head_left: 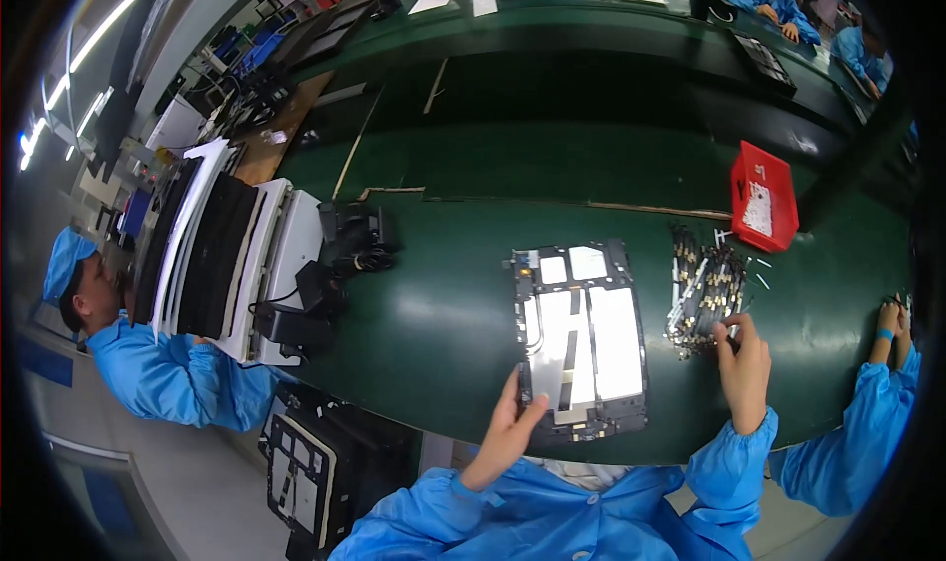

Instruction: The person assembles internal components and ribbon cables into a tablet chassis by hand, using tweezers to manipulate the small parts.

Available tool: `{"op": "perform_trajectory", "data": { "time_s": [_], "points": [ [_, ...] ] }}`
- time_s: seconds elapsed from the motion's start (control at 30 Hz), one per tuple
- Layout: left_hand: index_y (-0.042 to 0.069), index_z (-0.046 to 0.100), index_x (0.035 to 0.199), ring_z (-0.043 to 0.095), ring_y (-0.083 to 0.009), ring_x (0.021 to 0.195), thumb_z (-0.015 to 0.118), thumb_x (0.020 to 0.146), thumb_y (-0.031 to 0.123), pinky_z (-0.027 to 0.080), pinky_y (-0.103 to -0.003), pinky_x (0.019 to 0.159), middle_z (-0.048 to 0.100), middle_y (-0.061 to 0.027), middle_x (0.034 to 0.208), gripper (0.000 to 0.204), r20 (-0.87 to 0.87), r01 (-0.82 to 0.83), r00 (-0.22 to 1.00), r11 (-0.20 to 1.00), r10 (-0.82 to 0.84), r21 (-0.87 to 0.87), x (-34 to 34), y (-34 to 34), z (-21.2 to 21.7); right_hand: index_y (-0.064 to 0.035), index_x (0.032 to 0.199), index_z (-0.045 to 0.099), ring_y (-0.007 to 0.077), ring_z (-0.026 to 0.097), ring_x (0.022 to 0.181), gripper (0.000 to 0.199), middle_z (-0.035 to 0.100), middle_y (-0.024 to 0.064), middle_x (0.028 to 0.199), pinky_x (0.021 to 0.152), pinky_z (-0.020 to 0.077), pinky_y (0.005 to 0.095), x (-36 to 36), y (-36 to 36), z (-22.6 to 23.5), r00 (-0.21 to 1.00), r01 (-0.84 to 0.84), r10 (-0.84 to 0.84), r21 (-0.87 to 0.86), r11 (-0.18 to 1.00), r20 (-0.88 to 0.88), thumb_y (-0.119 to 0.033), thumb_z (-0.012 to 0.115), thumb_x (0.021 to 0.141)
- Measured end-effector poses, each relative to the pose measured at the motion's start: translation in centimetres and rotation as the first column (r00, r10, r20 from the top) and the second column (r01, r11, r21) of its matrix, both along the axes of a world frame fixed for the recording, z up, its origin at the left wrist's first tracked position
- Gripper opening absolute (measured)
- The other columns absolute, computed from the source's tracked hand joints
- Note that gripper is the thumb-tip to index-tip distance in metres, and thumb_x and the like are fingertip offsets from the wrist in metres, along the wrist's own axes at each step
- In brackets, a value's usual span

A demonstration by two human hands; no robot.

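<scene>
- Left hand point(505, 431): closed over the lower left edge of an opened tablet chassis point(583, 342), thumb on its face, fingers along the side, presumably to steady it.
- Right hand point(746, 369): thumb and forefinger bent close together at the near edge of a pile of short cable-like parts point(708, 290); whether they pinch one, I cannot tell.
- The chassis lies face up on the green tabletop point(443, 295) in front of the person, its long side pointing away, apparently so its inner face is open to view.
- The pile sits just right of it, likely for easy reach; the parts overlap too much to count.
- Beyond the pile, a red bin point(771, 239) holds small white pieces point(758, 209), too small to identify.
- Well to the left, flat panels point(222, 256) stand on edge, packed together, beside black corded boxes point(305, 300) of unclear purpose.
- Another person's hands point(892, 320) are at the right rim; what they handle is cut off.
</scene>
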State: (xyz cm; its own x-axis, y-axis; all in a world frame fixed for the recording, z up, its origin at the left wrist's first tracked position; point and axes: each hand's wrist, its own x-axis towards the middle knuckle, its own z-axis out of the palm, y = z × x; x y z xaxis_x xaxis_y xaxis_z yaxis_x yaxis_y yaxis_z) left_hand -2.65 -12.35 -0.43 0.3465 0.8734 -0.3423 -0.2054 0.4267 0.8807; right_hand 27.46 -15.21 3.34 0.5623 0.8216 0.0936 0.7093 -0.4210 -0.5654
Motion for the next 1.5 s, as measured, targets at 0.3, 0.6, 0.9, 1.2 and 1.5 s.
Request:
{"op": "perform_trajectory", "data": {
  "time_s": [0.3, 0.6, 0.9, 1.2, 1.5],
  "points": [
    [-0.006, 0.009, 0.147, 0.013, -0.0325, 0.141, 0.056, 0.094, 0.015, 0.018, -0.037, 0.112, 0.009, -0.0231, 0.152, 0.075, -0.281, 0.1, 0.96, 0.92, 0.012, 0.379, 1.0, -2.2, 0.8, 0.0021, 0.084, 0.059, 0.0431, 0.06, 0.077, 0.022, 0.064, 0.0243, 0.082, 0.068, 0.0462, 0.0513, 1.7, 3.1, -1.6, 0.988, 0.034, 0.006, -0.256, 0.966, 0.154, -0.02, 0.056, 0.084],
    [0.003, 0.031, 0.143, 0.013, -0.0347, 0.14, 0.06, 0.09, 0.015, 0.017, -0.042, 0.112, 0.01, -0.0215, 0.15, 0.061, -0.337, 0.113, 0.941, 0.898, 0.042, 0.426, 0.5, -1.4, 1.4, 0.0054, 0.083, 0.058, 0.0155, 0.051, 0.063, 0.017, 0.054, 0.0086, 0.064, 0.058, 0.0424, 0.0318, 4.5, 0.3, -4.0, 0.994, 0.029, -0.02, 0.09, 0.996, -0.109, -0.011, 0.063, 0.088],
    [0.002, 0.045, 0.13, 0.023, -0.0292, 0.137, 0.061, 0.088, 0.008, 0.021, -0.037, 0.11, 0.02, -0.0174, 0.148, 0.046, -0.261, -0.022, 0.956, 0.921, 0.133, 0.39, 0.1, -0.7, 1.3, 0.0062, 0.078, 0.061, 0.0079, 0.048, 0.055, 0.018, 0.054, 0.0041, 0.059, 0.05, 0.0364, 0.0246, -0.2, 0.0, 3.0, 0.96, 0.169, -0.12, 0.181, 0.969, -0.254, -0.009, 0.064, 0.087],
    [-0.006, 0.054, 0.115, 0.066, -0.0177, 0.073, 0.059, 0.09, 0.005, 0.052, -0.026, 0.07, 0.067, -0.0147, 0.082, 0.028, -0.105, 0.145, 0.988, 0.897, -0.111, 0.418, 1.5, -2.2, 4.3, 0.003, 0.089, 0.07, 0.0076, 0.058, 0.054, 0.01, 0.068, 0.0095, 0.072, 0.048, 0.0427, 0.0196, -11.0, -0.5, 5.2, 0.523, -0.193, 0.374, 0.321, 0.927, -0.766, -0.003, 0.07, 0.081],
    [-0.005, 0.063, 0.097, 0.061, -0.0117, 0.056, 0.059, 0.092, 0.006, 0.045, -0.02, 0.049, 0.066, -0.0096, 0.068, 0.013, -0.08, 0.136, 0.989, 0.969, -0.122, 0.204, 0.8, -2.7, 4.3, 0.0028, 0.094, 0.069, 0.0113, 0.063, 0.061, 0.013, 0.067, 0.0094, 0.073, 0.053, 0.0479, 0.0227, -12.2, -1.1, 3.5, 0.355, -0.32, 0.42, 0.314, 0.894, -0.835, -0.005, 0.069, 0.084]
  ]
}}
